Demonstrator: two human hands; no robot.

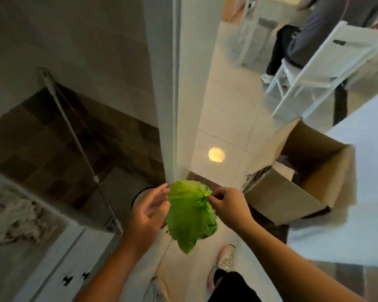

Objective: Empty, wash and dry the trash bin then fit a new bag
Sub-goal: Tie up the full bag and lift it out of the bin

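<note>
The right hand (224, 207) pinches the gathered top of a green bag (191, 215) between thumb and fingers; the remaining fingers are curled. The bag hangs from this pinch above the floor (218, 118), crumpled, tapering to a point at its lower end. The left hand (150, 211) is held wide, fingers straight and slightly spread, palm facing the bag; its fingertips (165, 189) lie at the bag's left edge, and contact cannot be confirmed.

A bin (140, 196) stands on the floor behind the left hand, at the foot of a white wall edge (167, 94). Only part of its round rim is visible; the rest is hidden by the hand and the bag.

A mop handle (79, 147) leans diagonally left of the wall edge, over brown tiling. A white cabinet (59, 264) with dark handles occupies the lower left corner; a crumpled cloth (22, 216) lies above it in the frame, blurred.

An open cardboard box (303, 182) sits on the floor right of the right hand. Two shoes (225, 261) of the person holding the bag are visible below the bag. A round light reflection (216, 154) shows on the floor tiles beyond the bag. At the upper right, a second person (310, 33) sits on a white chair (327, 68).
</note>
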